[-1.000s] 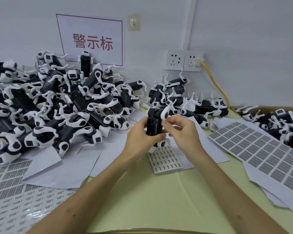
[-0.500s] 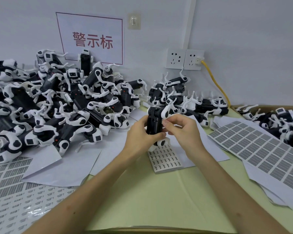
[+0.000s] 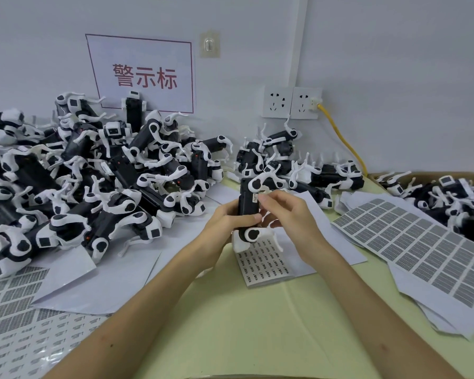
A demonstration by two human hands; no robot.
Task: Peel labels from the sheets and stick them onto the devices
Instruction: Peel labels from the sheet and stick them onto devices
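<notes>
My left hand grips a black-and-white device upright in the middle of the head view, thumb across its lower body. My right hand is beside it, and its index fingertip presses a small white label onto the device's black side. Under the device lies a small label sheet with rows of tiny labels. A larger sheet of grey labels lies to the right.
A big heap of the same devices fills the left, a smaller heap sits behind my hands, and a cardboard box holds more at right. More label sheets cover the front left. A yellow cable runs from the wall sockets.
The right hand's fingers have shifted on the device, and a small white label now shows on its black side under the index fingertip. The left hand keeps its grip.
</notes>
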